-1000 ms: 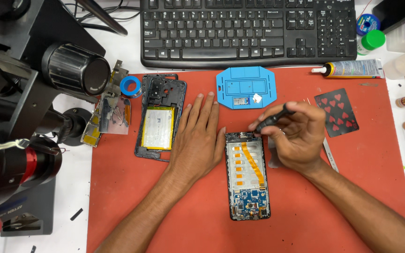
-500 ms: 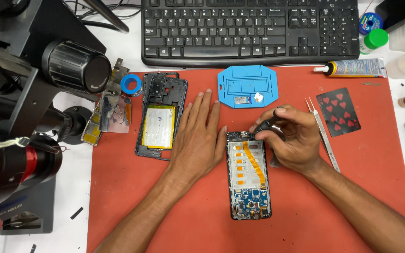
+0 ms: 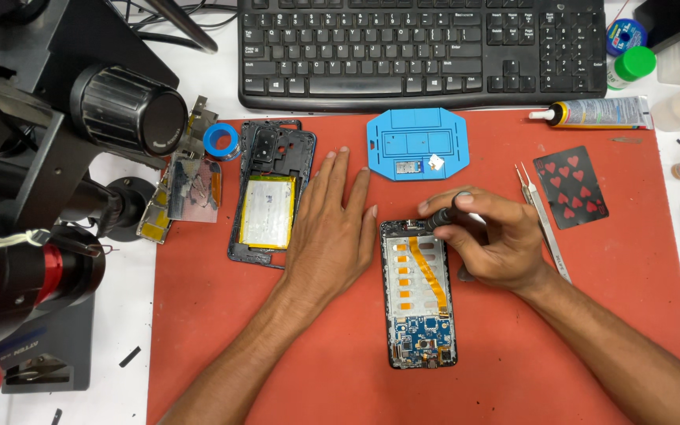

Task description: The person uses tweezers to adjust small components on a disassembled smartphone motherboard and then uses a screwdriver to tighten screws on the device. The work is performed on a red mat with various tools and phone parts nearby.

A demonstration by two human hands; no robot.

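Opened phone (image 3: 421,293) lies beneath my right hand (image 3: 488,244) gripping a black tool (image 3: 440,219), my left hand (image 3: 330,230) spread flat beside it.

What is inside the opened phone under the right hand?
Inside the opened phone: an orange flex cable and a blue circuit board. The right hand covers its top edge.

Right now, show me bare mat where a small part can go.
Free: red mat right of the tweezers, below the playing card; also the strip below the opened phone. Crowded: between left hand and right hand.
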